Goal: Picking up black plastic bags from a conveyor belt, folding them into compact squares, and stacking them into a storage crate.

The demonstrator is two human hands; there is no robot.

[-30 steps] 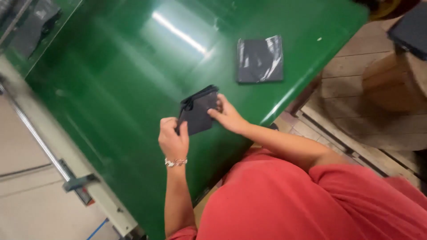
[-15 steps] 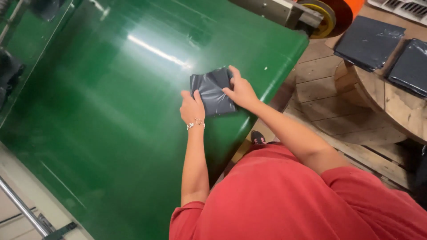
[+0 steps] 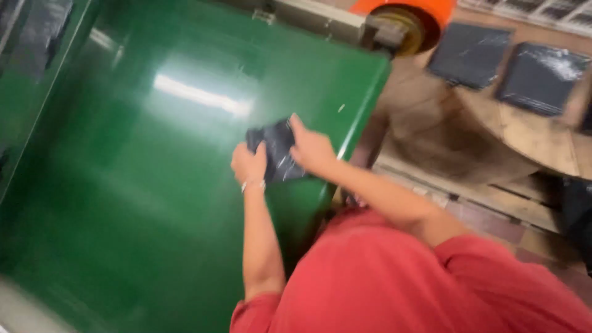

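Green and glossy, the conveyor belt [image 3: 142, 185] fills our view. Our left hand [image 3: 250, 165] and right hand [image 3: 313, 150] both clamp a dark plastic-wrapped packet [image 3: 279, 150] near the belt's right edge. Beyond, similar packets [image 3: 470, 54] lie on a wooden spool [image 3: 524, 132].

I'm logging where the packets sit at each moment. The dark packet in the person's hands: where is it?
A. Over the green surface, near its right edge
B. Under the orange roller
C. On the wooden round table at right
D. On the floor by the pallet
A: both the left hand and the right hand grip the dark packet over the green surface, close to its right edge.
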